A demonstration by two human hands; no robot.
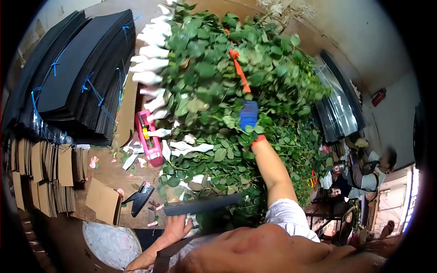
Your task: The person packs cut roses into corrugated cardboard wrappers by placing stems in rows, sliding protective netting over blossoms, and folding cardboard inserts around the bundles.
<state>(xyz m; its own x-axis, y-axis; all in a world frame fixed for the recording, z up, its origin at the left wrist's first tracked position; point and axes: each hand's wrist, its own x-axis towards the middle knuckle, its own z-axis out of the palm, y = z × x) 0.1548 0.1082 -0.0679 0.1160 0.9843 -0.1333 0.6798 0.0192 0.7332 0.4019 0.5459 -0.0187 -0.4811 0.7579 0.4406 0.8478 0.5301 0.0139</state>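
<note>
My left hand (176,229) lies at the table's near edge, fingers stretched out and thumb apart, against the lower edge of a dark flat strip (202,204). My right hand (248,115), in a blue glove with an orange-red cuff, reaches into the leafy rose stems (205,70). Leaves hide its fingertips, so its grip cannot be made out. An orange-red band (239,68) runs across the foliage just beyond the glove. White sleeves (151,64) cover the flower heads along the left side of the pile. More stems (218,157) lie nearer me.
A pink tape dispenser (149,139), a black stapler (140,199) and folded cardboard (102,200) are on the table. Black sheets (86,63) tied with blue string are stacked left. A white-filled tub (111,243) stands below. Another person (371,177) is at the right.
</note>
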